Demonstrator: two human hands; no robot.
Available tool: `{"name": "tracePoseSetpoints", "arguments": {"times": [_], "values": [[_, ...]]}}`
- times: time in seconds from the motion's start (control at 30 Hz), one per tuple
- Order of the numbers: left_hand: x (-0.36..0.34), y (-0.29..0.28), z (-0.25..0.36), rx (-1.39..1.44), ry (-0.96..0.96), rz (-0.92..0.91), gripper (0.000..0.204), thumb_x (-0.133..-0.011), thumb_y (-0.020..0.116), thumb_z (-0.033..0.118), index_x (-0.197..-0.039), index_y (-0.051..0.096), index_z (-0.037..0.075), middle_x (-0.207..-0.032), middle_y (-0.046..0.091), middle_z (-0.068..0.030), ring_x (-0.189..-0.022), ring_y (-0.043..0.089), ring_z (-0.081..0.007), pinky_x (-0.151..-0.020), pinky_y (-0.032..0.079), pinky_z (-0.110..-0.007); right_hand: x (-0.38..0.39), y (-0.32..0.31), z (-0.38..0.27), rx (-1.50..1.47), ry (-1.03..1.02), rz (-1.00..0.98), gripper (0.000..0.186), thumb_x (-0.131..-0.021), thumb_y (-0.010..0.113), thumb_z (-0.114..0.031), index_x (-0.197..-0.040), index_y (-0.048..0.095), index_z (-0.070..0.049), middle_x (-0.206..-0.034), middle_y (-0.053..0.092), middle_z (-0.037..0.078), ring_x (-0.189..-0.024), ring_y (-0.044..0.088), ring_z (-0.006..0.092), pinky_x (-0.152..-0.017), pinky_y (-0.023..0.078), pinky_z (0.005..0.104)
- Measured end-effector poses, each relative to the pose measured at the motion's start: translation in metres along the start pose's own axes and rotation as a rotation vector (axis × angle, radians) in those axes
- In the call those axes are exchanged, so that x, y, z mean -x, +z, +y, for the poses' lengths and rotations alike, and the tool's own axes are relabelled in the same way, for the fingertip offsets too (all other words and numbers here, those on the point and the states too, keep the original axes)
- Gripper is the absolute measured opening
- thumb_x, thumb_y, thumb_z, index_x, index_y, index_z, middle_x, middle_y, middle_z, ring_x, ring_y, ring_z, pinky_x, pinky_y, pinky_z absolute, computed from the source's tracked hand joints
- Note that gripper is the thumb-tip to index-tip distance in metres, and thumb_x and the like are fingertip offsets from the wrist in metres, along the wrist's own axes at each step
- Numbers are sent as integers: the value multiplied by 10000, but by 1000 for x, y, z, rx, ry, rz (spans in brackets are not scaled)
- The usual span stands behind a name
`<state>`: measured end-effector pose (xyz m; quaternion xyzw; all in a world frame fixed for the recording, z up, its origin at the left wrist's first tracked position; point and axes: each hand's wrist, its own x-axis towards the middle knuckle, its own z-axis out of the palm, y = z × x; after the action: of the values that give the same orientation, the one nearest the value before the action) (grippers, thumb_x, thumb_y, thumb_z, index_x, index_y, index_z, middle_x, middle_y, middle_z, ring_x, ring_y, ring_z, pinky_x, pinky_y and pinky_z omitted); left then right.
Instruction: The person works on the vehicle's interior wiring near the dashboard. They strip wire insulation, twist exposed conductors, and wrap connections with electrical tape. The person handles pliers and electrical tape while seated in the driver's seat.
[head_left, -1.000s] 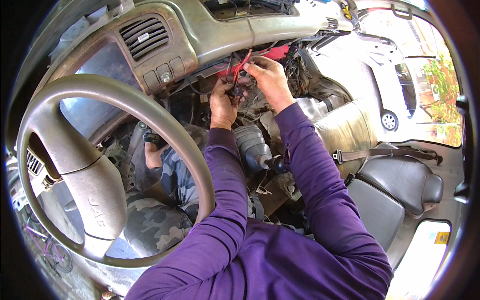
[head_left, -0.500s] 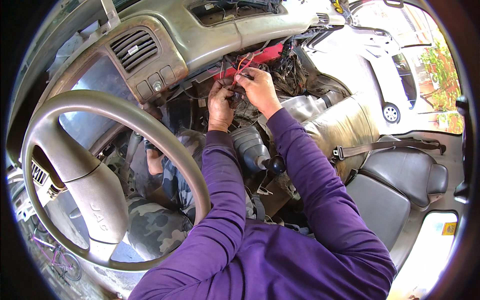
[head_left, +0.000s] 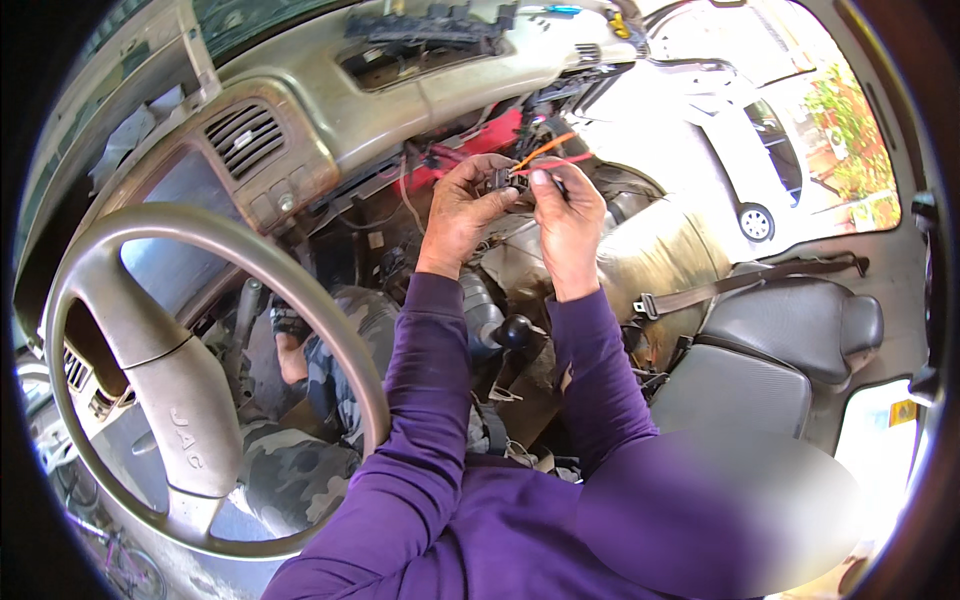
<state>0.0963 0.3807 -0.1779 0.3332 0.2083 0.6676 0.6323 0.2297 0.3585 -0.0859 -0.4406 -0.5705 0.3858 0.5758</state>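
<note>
Near dashboard (head_left: 385, 100): hands (head_left: 460, 217) gripping dark connector (head_left: 502, 180), red wire (head_left: 568, 160).

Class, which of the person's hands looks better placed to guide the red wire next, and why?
Probably the right hand: its thumb is right by the red wire, while the left hand appears busy gripping the dark connector.
</note>
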Motion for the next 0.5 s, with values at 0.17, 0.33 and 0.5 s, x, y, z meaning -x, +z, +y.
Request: {"name": "tracePoseSetpoints", "arguments": {"times": [0.17,0.33,0.5], "values": [[3,72,23,-81,128,-187,410,-868,763,-129,-1240,691,28,-1291,713,-81,-1184,675,-172,-1048,568,-351,25,-39,-53,-60,-136,76,142,-1042,727,-41,-1161,763,29,-1044,764,32,-968,652,102,-894,524,271],[24,108,42,84,36,-309,403,-854,740,-154,-1184,661,64,-1318,703,-110,-1236,673,-231,-1081,568,-406,59,-57,-87,-42,-252,89,175,-1031,731,-9,-1199,757,33,-1101,785,59,-1030,693,124,-936,545,296],[42,118,48,153,106,-407,403,-837,739,-159,-1146,641,80,-1316,696,-113,-1280,665,-266,-1116,547,-444,85,-59,-98,28,-373,54,151,-1005,756,12,-1155,770,21,-1091,789,73,-1011,715,142,-918,563,306]]}}
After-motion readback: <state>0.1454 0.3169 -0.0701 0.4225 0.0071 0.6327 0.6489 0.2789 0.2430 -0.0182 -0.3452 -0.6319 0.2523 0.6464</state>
